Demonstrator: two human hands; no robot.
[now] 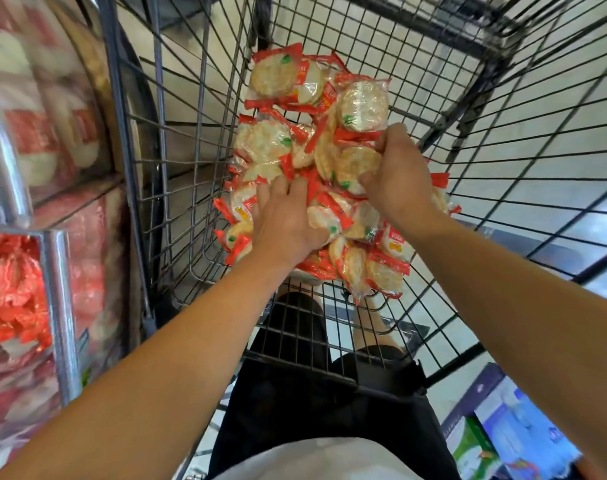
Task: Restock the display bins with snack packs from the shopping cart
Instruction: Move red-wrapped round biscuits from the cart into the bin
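Both my hands are down in the wire shopping cart point(177, 140), left hand point(284, 220) and right hand point(401, 174) each curled into the pile of rice cracker packs point(316, 157) heaped mid-basket. Red-and-clear wrappers, print too blurry to read. Display bins point(28, 265) along the cart's left side hold more.

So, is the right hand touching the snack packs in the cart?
Touching. The head view shows the right hand with its fingers curled into the snack packs.

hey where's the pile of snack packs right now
In the head view, the snack packs lie heaped inside the wire shopping cart, centre frame, with the left hand and right hand gripping into them.
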